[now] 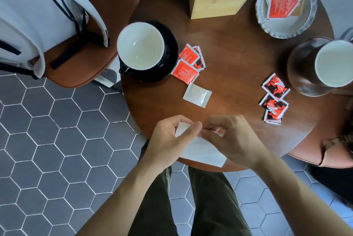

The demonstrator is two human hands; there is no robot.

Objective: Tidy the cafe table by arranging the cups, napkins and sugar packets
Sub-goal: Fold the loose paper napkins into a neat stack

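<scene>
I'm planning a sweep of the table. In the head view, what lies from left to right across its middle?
Black cup on its saucer → red sugar packets beside the saucer → white packet → red-and-black packets → brown cup.

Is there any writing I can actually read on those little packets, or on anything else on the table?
None can be read.
Red packets beside the black saucer: lines of white print, too small and blurred.
White packet: faint grey print, illegible.
Red-and-black packets near the brown cup: a white graphic, blurred.
Red packet in the glass dish: pale pattern, unreadable.
</scene>
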